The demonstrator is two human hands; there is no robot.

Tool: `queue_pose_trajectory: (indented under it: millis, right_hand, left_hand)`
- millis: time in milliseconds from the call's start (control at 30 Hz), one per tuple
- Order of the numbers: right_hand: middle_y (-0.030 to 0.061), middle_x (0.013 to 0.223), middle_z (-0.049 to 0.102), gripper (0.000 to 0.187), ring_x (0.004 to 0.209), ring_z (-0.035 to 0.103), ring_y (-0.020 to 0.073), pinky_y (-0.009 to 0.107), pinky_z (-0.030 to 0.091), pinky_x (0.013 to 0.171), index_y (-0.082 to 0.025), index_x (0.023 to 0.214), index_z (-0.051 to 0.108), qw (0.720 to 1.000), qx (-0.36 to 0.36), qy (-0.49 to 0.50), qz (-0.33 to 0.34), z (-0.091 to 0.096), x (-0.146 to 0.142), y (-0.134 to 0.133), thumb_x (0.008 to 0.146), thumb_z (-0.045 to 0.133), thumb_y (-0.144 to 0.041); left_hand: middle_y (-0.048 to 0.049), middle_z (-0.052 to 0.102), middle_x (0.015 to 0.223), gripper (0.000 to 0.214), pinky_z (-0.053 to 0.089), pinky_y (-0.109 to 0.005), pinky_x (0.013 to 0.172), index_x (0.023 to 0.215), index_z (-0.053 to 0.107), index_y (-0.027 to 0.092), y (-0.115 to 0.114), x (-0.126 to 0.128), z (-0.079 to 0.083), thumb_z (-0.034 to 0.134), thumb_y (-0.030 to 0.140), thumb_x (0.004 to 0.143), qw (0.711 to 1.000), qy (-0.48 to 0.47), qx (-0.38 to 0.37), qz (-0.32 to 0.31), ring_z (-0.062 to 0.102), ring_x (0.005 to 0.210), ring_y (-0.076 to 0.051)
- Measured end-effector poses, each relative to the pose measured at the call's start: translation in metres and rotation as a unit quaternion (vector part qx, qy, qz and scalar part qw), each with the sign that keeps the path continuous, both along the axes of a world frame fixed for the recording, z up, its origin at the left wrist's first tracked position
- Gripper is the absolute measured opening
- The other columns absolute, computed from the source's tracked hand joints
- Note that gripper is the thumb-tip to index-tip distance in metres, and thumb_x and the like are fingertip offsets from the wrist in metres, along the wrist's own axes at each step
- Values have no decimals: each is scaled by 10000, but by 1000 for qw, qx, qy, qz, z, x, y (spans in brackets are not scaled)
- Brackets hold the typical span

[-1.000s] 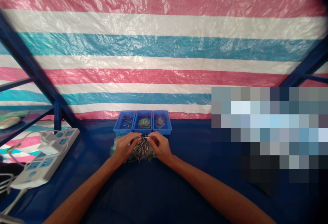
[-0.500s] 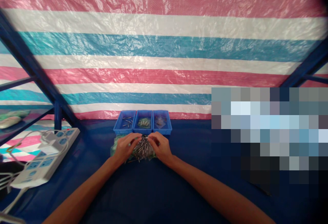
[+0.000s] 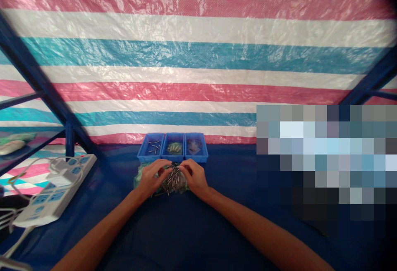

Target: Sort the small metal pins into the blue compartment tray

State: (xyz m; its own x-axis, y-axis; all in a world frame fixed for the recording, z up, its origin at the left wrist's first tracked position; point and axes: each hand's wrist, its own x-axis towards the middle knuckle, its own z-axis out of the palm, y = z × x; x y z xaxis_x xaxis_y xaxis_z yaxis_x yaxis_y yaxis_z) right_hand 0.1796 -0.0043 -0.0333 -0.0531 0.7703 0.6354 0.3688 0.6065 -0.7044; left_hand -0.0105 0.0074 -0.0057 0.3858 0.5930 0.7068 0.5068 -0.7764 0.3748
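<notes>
A pile of small metal pins (image 3: 174, 179) lies on green and clear plastic bags (image 3: 139, 176) on the dark blue table. My left hand (image 3: 154, 176) is over the pile's left side, its thumb and fingers curled together near the tips. From the right, my right hand (image 3: 194, 177) mirrors it, thumb and forefinger pinched. The fingertips of both hands nearly meet above the far end of the pile. Whatever small piece they hold is too small to make out against the pins behind.
Just beyond my hands, three blue trays stand in a row: a left tray (image 3: 140, 155) with loose pins, a middle tray (image 3: 173, 159) and a right tray (image 3: 204, 155) with small bagged parts. A white power strip (image 3: 58, 205) with cables lies left. Striped sheeting (image 3: 198, 93) hangs behind.
The fingertips have shifted slightly. A thin bright piece seen between them earlier no longer shows clearly. The forearms and trays stay put.
</notes>
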Motion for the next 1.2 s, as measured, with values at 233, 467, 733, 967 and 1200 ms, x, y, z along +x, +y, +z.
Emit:
queue_pose_trajectory:
  millis: [233,467,733,967,1200]
  right_hand:
    - [11,698,566,254,614,505,131,251,398,604,-185,777,611,1000,6,-4,-4,-2,0,1,926,475,-340]
    - [9,686,558,263,611,501,132,255,399,606,-186,774,610,1000,14,2,-7,-2,1,2,926,473,-351]
    - [14,723,570,216,611,499,129,253,400,602,-179,851,622,1000,6,0,5,-3,2,1,920,496,-340]
    - [14,741,579,187,602,509,129,254,423,603,-183,968,625,1000,10,15,13,-5,1,2,910,515,-323]
    - [21,752,587,195,638,524,133,253,419,632,-174,952,645,999,23,12,20,-4,1,2,918,507,-307]
  left_hand:
    - [-49,698,870,170,515,-215,589,994,651,177,1,0,-1,588,271,866,1000,-7,-2,-15,602,593,-95]
    - [-62,708,911,134,521,-213,584,953,665,177,0,2,0,589,244,866,1000,-13,4,-27,631,643,-106]
    - [-52,717,878,109,544,-255,727,928,666,184,0,2,0,580,219,871,1000,-12,17,-23,669,798,-148]
    - [-35,718,867,108,539,-248,736,920,673,191,0,2,1,578,212,872,1000,-9,11,-6,673,788,-146]
    - [-35,715,860,110,530,-239,747,924,670,179,2,1,-2,572,190,874,1000,-11,20,-8,667,786,-135]
